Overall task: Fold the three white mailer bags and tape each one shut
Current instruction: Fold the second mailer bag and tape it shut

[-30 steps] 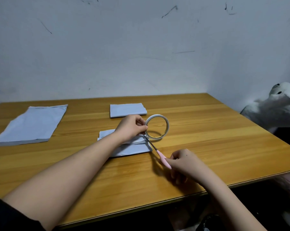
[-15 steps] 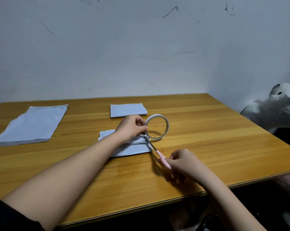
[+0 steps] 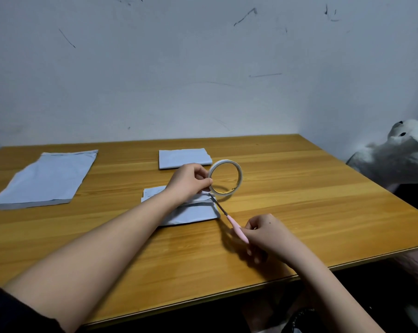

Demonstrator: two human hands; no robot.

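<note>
A folded white mailer bag (image 3: 191, 213) lies mid-table under my left forearm. My left hand (image 3: 187, 181) holds a roll of white tape (image 3: 225, 177) upright just past the bag's right end. My right hand (image 3: 268, 235) grips pink-handled scissors (image 3: 236, 227); their thin dark blades point up-left and reach the tape below the roll. A second folded mailer bag (image 3: 184, 158) rests behind the roll. An unfolded, flat mailer bag (image 3: 47, 179) lies at the far left.
The wooden table (image 3: 311, 200) ends at a front edge close to me and a right edge near a white plush toy (image 3: 395, 159). A scuffed white wall stands right behind the table.
</note>
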